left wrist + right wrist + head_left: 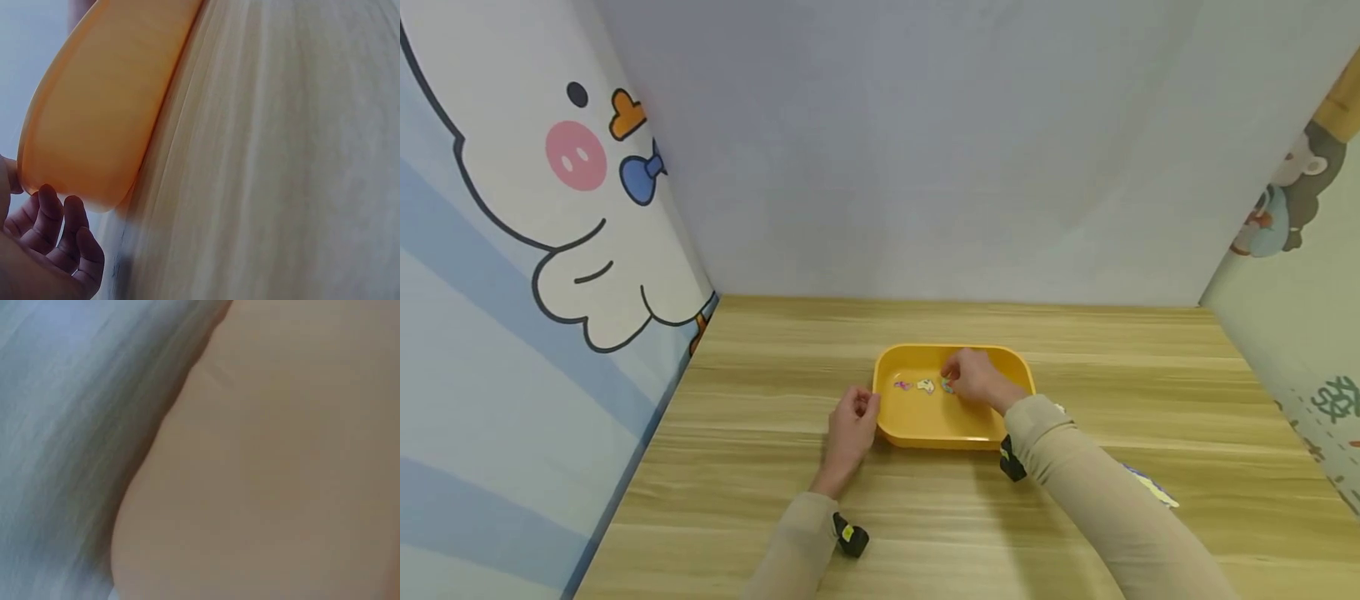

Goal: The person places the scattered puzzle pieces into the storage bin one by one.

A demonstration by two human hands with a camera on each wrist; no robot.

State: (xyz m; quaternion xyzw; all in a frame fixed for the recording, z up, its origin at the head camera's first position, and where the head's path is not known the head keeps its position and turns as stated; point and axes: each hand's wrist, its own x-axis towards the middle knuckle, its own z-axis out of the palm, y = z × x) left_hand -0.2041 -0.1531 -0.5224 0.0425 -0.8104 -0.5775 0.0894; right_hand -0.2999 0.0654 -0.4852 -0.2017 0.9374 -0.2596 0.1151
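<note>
A yellow plastic tray point(917, 425) stands on the wooden table. My left hand point(852, 425) pinches its left rim; in the left wrist view the thumb is at the rim and the curled fingers point(50, 215) are against the outer wall. Inside the tray, my right hand point(973, 377) reaches down with curled fingers and pinches a small blue-green sticker-like piece point(947, 386), partly hidden by the fingertips. To its left lie a cream piece point(926, 386) and a pink-purple piece point(902, 385), roughly in a row. The tray's blurred wall point(262, 475) fills most of the right wrist view.
Right of the tray, a flat pale-yellow sheet with a blue edge point(1152, 486) lies partly behind the right sleeve point(1097, 492). A small white bit point(1060, 408) shows beside that cuff. A plain wall point(925, 208) rises behind the wooden table point(760, 467).
</note>
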